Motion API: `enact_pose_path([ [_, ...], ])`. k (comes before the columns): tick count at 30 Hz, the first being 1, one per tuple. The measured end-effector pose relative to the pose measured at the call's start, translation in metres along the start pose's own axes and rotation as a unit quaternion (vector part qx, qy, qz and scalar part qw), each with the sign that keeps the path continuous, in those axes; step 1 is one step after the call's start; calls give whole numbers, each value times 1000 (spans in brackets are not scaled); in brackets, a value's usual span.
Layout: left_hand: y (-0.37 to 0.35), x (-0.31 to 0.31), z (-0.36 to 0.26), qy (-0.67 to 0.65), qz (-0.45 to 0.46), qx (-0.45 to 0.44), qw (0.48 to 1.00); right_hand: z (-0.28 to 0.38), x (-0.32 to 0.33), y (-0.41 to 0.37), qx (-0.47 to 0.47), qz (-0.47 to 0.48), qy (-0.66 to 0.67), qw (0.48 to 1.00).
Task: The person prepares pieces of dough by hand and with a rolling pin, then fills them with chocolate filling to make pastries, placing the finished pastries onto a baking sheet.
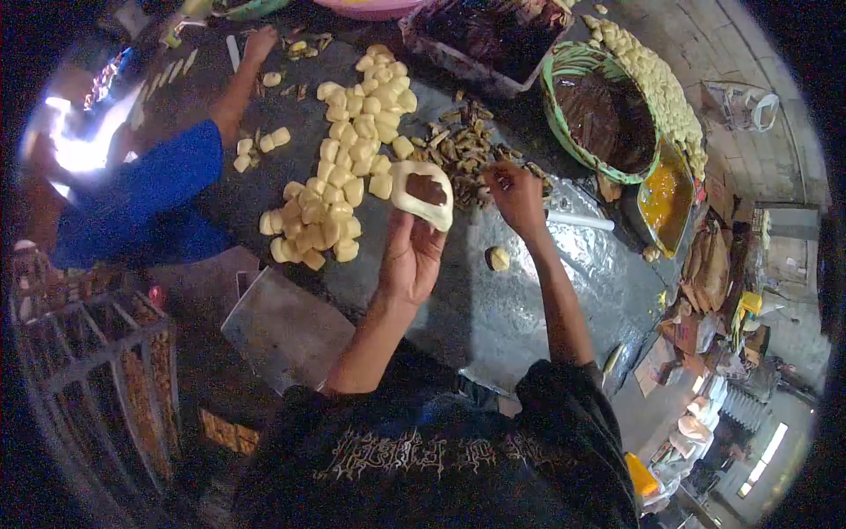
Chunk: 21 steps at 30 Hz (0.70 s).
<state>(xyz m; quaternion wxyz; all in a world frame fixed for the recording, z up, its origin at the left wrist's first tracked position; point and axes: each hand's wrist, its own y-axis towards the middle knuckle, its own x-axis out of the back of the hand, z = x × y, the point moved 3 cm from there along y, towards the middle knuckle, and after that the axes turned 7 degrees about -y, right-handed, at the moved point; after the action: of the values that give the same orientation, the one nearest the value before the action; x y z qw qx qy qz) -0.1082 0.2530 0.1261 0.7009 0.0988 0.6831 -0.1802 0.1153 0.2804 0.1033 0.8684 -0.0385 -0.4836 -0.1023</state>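
My left hand (412, 260) holds up a flattened piece of dough (429, 214) on its fingers, with a dark brown paste (426, 189) spread in its middle. Just right of it, my right hand (518, 201) has its fingers curled together at the edge of a heap of brownish strips (467, 141). Dark smears mark those fingers, and whatever lies between them is too small to make out. A single dough ball (498, 258) rests on the dark table below my right hand. Left of the dough piece, many pale dough balls (339, 163) lie piled in a long cluster.
A green basin (551, 97) of dark paste, a tray (524, 86) of dark stuff and a yellow-orange-filled container (686, 207) stand at right. A white rod (582, 220) lies beside my right forearm. Opposite, a co-worker's hand (260, 42) reaches over the table from a blue sleeve (181, 172).
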Motion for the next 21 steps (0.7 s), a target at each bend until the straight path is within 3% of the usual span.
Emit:
enact_pose_path([
  [4, 3, -10, 28, -25, 53, 30, 998, 65, 85, -23, -13, -70, 217, 974],
  [6, 2, -13, 46, -92, 24, 59, 994, 106, 129, -42, -4, -121, 280, 952],
  [9, -7, -32, 74, -92, 28, 109, 989, 131, 174, -70, 80, -147, 183, 969],
  [14, -36, -66, 114, 114, 53, 51, 991, 134, 204, -115, 114, -170, 175, 963],
  [16, -50, -79, 125, 106, 90, 56, 989, 125, 211, -134, 122, -162, 166, 965],
  [19, -76, -87, 143, 129, 110, 28, 985, 125, 229, -166, 244, -168, 78, 952],
  [21, -93, -90, 155, 128, 126, 11, 984, 124, 241, -189, 235, -176, 55, 954],
])
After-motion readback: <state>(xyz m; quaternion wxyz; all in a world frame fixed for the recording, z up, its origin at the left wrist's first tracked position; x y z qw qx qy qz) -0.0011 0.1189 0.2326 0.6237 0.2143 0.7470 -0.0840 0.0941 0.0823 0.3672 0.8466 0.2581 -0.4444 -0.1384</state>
